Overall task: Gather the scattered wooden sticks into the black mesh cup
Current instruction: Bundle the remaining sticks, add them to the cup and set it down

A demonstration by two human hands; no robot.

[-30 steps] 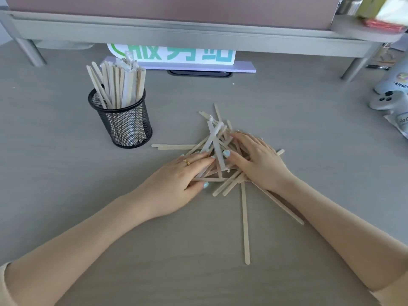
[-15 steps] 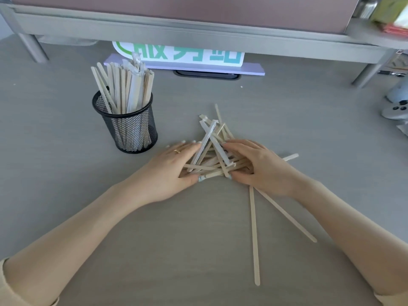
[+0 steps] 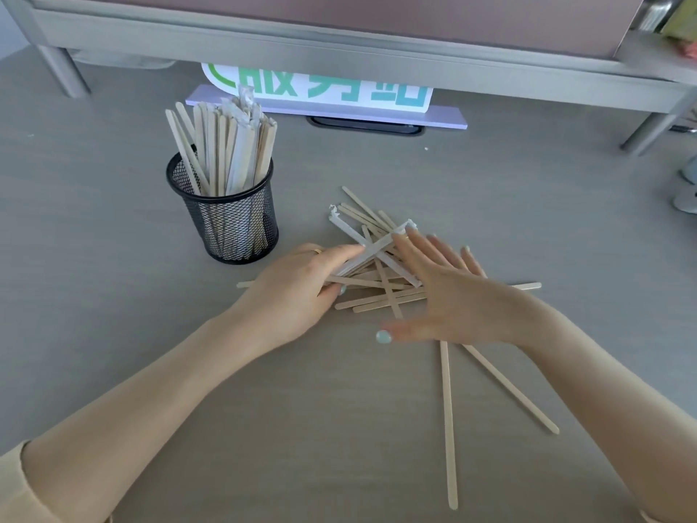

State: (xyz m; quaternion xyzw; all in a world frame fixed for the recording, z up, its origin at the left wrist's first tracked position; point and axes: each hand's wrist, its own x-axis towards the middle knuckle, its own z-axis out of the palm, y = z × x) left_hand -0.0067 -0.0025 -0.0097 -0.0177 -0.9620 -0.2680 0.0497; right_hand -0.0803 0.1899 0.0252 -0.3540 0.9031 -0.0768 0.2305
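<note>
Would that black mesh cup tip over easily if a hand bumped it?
Possibly. The black mesh cup looks light, and its tall wooden sticks rise well above the rim, so it is likely top-heavy. Its flat base probably steadies it against gentle nudges.

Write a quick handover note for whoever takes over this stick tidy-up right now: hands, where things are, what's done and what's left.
Left hand: curled on a bunch from the loose pile.
Right hand: open, fingers spread over the pile's right side.
Black mesh cup: upright, left of the pile, already holding many sticks.
Two long sticks lie apart, nearer the person.
Done: part of the sticks are in the cup.
Left: the pile and the two strays.
</note>
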